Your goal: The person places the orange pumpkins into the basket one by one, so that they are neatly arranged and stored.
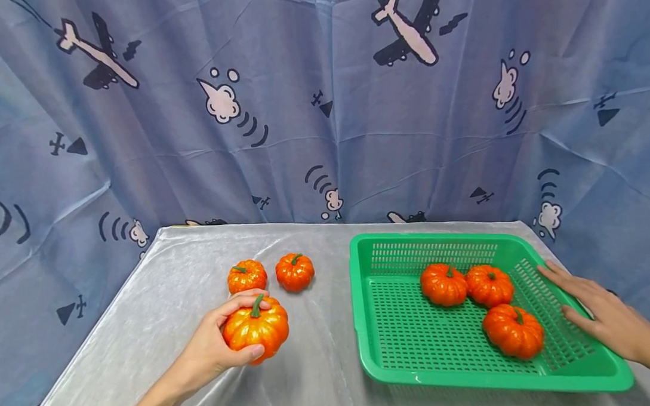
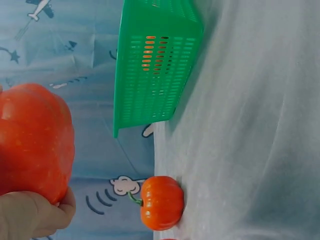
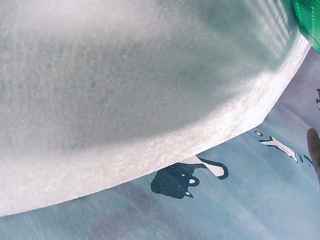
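Observation:
My left hand (image 1: 222,335) grips a small glossy orange pumpkin (image 1: 265,327) by its side, thumb in front and fingers behind, with the green stem pointing up. In the left wrist view this pumpkin (image 2: 37,135) is at the left edge, above the table's level. Two more pumpkins, one at the left (image 1: 246,276) and one to its right (image 1: 295,273), sit on the table just beyond that hand. At the far right, my right hand (image 1: 603,313) rests on the rim of a green plastic basket (image 1: 471,379), its fingers extended. Only a fingertip (image 3: 313,145) shows in the right wrist view.
Inside the basket, three pumpkins lie toward the right: one left (image 1: 444,285), one behind (image 1: 490,285) and one in front (image 1: 514,332). A pale grey cloth (image 1: 146,317) covers the table. Behind hangs a blue curtain (image 1: 279,109) printed with airplanes.

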`<state>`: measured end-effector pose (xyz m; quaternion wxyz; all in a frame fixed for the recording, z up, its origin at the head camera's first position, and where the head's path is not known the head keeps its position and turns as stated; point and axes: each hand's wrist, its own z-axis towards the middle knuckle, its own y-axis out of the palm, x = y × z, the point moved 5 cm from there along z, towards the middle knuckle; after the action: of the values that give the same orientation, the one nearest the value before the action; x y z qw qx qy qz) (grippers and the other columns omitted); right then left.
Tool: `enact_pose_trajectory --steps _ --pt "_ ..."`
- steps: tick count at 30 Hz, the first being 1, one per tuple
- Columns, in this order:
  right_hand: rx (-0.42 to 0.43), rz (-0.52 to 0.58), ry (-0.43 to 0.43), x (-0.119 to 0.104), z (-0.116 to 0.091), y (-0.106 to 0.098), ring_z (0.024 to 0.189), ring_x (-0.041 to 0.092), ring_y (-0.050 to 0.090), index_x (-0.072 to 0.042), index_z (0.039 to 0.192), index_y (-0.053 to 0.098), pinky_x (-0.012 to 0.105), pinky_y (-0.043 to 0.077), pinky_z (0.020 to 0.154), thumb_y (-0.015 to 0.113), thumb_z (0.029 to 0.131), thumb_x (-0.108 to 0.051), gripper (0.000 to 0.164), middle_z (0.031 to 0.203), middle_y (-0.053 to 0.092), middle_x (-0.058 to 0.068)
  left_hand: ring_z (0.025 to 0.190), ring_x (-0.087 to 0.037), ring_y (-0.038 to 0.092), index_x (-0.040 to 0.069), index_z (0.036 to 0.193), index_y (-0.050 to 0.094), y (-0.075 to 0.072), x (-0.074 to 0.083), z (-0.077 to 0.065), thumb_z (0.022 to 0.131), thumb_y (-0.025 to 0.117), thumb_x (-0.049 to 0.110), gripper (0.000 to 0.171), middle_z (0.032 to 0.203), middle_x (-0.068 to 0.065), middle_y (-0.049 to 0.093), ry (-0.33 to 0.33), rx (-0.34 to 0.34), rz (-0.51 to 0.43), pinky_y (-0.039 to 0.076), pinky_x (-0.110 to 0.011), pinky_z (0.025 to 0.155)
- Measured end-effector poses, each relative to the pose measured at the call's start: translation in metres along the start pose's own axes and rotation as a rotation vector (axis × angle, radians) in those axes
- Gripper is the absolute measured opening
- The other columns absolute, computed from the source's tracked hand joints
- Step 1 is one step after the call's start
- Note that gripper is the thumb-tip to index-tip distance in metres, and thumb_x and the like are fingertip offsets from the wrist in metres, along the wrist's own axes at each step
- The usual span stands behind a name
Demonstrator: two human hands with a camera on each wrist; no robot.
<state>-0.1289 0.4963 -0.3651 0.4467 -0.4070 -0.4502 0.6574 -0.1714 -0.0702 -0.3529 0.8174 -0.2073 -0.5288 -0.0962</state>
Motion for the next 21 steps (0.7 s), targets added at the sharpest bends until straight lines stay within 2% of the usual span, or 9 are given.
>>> enact_pose_trajectory --steps 5,10,14,21 --pt "-0.002 0.006 -0.004 0.000 0.001 0.000 0.109 0.056 0.034 -0.018 0.143 0.022 0.068 0.025 0.074 0.051 0.090 -0.020 0.060 0.148 0.005 -0.004 0.107 -0.015 0.050 0.007 0.109 0.055 0.001 -0.001 0.006 0.068 0.074 0.003 0.046 0.118 -0.003 0.054 -0.050 0.025 0.023 0.046 -0.028 0.083" --pt "0.002 0.018 -0.009 0.001 0.001 -0.001 0.113 0.056 0.030 -0.017 0.143 0.022 0.072 0.019 0.077 0.051 0.091 -0.020 0.060 0.149 0.005 0.000 0.114 -0.020 0.042 0.014 0.108 0.057 0.007 0.007 0.027 0.067 0.076 0.006 0.046 0.118 0.000 0.054 -0.067 0.021 0.025 0.046 -0.033 0.084" --pt "-0.007 0.013 0.000 0.000 0.001 0.000 0.114 0.056 0.029 -0.018 0.144 0.021 0.072 0.020 0.075 0.051 0.091 -0.021 0.061 0.150 0.006 0.002 0.118 -0.021 0.040 0.014 0.108 0.057 0.024 0.018 0.051 0.068 0.076 0.007 0.045 0.119 0.000 0.051 -0.029 -0.039 -0.018 0.045 -0.038 0.086" --pt "-0.005 0.024 -0.004 -0.003 0.001 -0.002 0.110 0.056 0.032 -0.017 0.143 0.022 0.071 0.021 0.075 0.051 0.091 -0.020 0.061 0.148 0.004 -0.005 0.111 -0.020 0.046 0.009 0.107 0.058 0.061 0.035 0.085 0.069 0.074 0.004 0.042 0.122 0.002 0.050 0.024 -0.152 -0.091 0.046 -0.035 0.085"
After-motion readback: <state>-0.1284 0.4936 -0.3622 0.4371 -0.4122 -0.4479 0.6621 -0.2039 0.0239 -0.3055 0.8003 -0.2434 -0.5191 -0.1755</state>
